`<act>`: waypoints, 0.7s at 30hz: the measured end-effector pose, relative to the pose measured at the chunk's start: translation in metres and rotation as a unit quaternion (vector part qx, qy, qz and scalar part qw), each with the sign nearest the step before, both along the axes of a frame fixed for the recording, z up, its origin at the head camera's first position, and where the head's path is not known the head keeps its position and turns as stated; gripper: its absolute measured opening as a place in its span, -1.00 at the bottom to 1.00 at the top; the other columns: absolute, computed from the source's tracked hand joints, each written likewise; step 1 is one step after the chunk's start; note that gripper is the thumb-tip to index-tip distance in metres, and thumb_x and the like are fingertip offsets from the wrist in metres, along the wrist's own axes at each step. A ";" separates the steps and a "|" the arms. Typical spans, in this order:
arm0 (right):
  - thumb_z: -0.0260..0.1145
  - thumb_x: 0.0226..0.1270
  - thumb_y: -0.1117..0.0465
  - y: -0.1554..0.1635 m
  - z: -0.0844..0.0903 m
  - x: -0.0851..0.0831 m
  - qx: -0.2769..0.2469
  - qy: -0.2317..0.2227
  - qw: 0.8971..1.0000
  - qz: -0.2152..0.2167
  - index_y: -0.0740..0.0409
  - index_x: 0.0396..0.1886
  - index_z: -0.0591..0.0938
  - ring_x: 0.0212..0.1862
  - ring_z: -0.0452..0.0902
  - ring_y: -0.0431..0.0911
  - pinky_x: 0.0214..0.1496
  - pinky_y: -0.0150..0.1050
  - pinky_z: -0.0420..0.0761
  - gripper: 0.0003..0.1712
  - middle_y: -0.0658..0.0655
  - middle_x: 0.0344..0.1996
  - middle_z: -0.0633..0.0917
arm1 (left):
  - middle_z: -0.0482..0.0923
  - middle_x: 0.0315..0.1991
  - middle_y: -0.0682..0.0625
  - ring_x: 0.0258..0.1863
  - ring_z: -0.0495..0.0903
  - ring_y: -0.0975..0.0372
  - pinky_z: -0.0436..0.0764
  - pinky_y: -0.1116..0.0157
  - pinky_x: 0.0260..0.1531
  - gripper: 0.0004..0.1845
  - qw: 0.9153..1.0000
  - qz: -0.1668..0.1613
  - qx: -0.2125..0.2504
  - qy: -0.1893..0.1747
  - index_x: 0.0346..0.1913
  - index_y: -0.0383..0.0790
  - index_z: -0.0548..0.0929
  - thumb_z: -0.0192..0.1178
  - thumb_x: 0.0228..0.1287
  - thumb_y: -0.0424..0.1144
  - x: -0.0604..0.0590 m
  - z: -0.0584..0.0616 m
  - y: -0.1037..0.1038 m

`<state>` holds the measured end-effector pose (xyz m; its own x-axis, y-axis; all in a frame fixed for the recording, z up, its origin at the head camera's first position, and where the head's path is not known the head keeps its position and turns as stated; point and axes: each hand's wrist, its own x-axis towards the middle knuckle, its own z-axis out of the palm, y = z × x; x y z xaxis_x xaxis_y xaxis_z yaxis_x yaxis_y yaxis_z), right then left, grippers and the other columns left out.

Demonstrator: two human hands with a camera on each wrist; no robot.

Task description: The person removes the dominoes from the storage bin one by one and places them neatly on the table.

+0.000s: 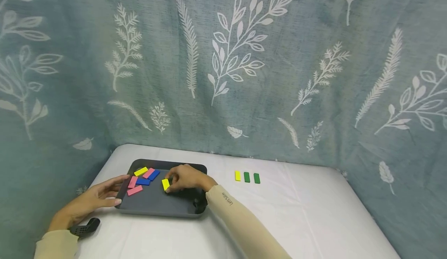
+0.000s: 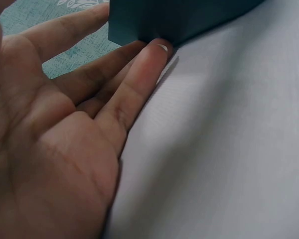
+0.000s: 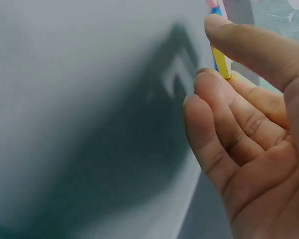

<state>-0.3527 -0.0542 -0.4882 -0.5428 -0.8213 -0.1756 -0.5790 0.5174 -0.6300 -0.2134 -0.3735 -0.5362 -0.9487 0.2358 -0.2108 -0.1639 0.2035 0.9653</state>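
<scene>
A white-covered table (image 1: pixel 297 212) fills the lower half of the head view, its cloth faintly creased, with rounded corners at the back. Behind it and wrapping round both sides hangs a grey-blue curtain (image 1: pixel 223 65) printed with white leaves and fern sprigs.

At the lower left of the frame sits a dark grey tray (image 1: pixel 157 204) with a raised rim. The right hand (image 1: pixel 185 178) reaches over it from the right, its thumb and curled fingers pinching a yellow block (image 1: pixel 165 184) near the middle of the tray; the right wrist view shows the block's edge caught between thumb and fingertips (image 3: pixel 209 82). Left of it on the tray lie another yellow block (image 1: pixel 141 171), three pink blocks (image 1: pixel 134 190) and two blue blocks (image 1: pixel 143 181), loosely overlapping.

The left hand (image 1: pixel 101 197) lies at the tray's left edge with fingers straight and close together, their tips touching the rim, as the left wrist view confirms. A black object (image 1: pixel 85 228) lies on the cloth beside that wrist.

Right of the tray, well apart, a yellow piece (image 1: pixel 238 175) and two green pieces (image 1: pixel 252 177) stand in a row on the cloth.
</scene>
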 end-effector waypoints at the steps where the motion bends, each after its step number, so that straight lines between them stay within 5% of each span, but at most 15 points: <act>1: 0.54 0.30 0.06 0.003 0.002 0.000 -0.002 0.004 1.000 -0.003 0.16 0.22 0.64 -0.45 0.67 -0.18 -0.35 -0.37 0.61 -0.45 -0.13 -0.48 0.73 | 0.15 0.51 -0.31 0.34 0.32 -0.10 0.49 -0.01 0.22 -0.09 1.000 -0.003 -0.001 0.001 0.65 -0.09 0.09 0.37 0.38 -0.22 0.000 0.000 0.000; 11: 0.55 0.27 0.03 0.047 0.023 -0.004 -0.030 0.045 0.998 -0.021 0.11 0.18 0.65 -0.41 0.67 -0.20 -0.34 -0.37 0.59 -0.46 -0.16 -0.46 0.72 | 0.15 0.50 -0.35 0.30 0.39 0.00 0.54 0.11 0.12 -0.12 1.000 -0.025 0.008 0.007 0.66 -0.10 0.01 0.28 0.45 -0.28 0.006 0.002 -0.002; 21: 0.57 0.25 0.06 0.102 0.029 -0.008 -0.057 0.057 0.995 -0.063 0.12 0.19 0.66 -0.37 0.67 -0.25 -0.20 -0.35 0.62 -0.45 -0.10 -0.42 0.74 | 0.16 0.48 -0.35 0.32 0.34 -0.02 0.52 -0.01 0.13 -0.12 1.000 -0.023 -0.011 -0.004 0.67 -0.06 0.01 0.29 0.46 -0.22 0.003 0.002 0.002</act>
<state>-0.3605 0.0481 -0.4592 -0.6544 -0.7560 -0.0171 -0.5845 0.5201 -0.6228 -0.2107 -0.3713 -0.5343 -0.9352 0.2737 -0.2247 -0.1623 0.2326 0.9589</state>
